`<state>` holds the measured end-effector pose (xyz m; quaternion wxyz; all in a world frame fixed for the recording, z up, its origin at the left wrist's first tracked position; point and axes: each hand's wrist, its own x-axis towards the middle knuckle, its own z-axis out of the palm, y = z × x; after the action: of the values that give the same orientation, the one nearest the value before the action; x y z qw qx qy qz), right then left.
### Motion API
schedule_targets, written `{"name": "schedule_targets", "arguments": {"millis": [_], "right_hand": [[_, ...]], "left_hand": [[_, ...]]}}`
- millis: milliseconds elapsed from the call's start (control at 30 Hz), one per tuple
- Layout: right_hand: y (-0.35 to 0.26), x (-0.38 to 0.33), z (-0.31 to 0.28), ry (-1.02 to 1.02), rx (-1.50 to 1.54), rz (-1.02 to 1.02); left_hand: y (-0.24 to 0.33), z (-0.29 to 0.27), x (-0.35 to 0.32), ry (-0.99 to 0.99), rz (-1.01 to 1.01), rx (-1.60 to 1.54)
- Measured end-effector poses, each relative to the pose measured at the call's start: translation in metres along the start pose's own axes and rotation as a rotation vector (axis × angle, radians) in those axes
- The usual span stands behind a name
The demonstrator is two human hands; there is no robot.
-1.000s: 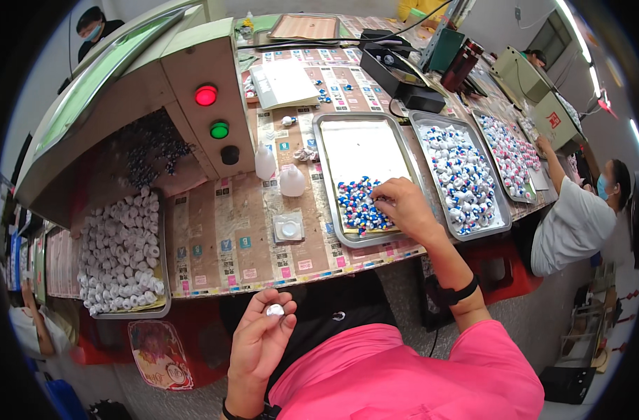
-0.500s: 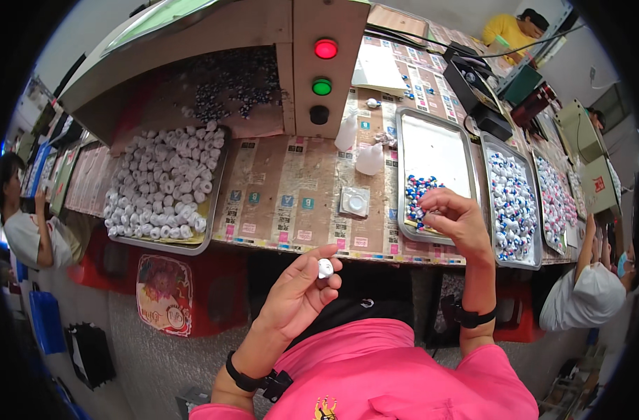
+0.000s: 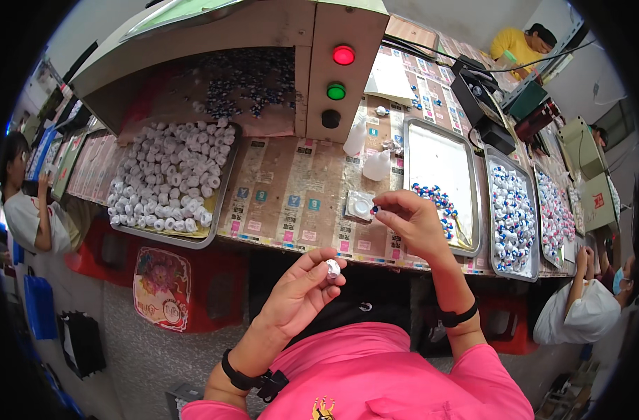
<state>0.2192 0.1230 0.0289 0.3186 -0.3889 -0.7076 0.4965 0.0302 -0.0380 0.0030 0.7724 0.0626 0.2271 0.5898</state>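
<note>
My left hand (image 3: 304, 288) holds a small white cap (image 3: 332, 268) between thumb and fingers, just off the bench's front edge. My right hand (image 3: 410, 218) pinches a tiny blue and red piece (image 3: 374, 208) at its fingertips, beside a small white square dish (image 3: 361, 206) on the bench. A metal tray (image 3: 432, 151) to the right of that hand holds a small heap of blue, red and white pieces (image 3: 437, 203). A tray of white caps (image 3: 171, 180) lies to the left.
A wooden box with a red lamp (image 3: 344, 54), a green lamp (image 3: 336, 91) and a black button stands behind. Two small white bottles (image 3: 377, 166) stand mid-bench. Two further trays of pieces (image 3: 513, 213) lie right. Other people sit at left (image 3: 25, 210), right and far back.
My right hand has left the tray's heap and moved left to the white dish with a small piece. My left hand with the white cap has risen toward it. The view has swung left.
</note>
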Motion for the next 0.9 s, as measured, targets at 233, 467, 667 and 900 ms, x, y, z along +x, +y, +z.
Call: {"name": "schedule_targets", "arguments": {"millis": [233,467,667,900], "right_hand": [[0.0,0.014,0.015,-0.004,-0.464,-0.204],[0.003,0.017,0.016,-0.022,-0.609,-0.315],[-0.009,0.005,0.011,-0.018,-0.452,-0.274],[-0.03,-0.035,0.017,-0.151,-0.09,-0.201]], "left_hand": [[0.0,-0.005,-0.001,0.027,-0.001,-0.011],[-0.002,-0.005,-0.002,0.062,-0.004,-0.011],[-0.003,0.0,0.002,0.067,0.018,0.006],[-0.008,0.003,0.01,0.089,0.019,0.005]]}}
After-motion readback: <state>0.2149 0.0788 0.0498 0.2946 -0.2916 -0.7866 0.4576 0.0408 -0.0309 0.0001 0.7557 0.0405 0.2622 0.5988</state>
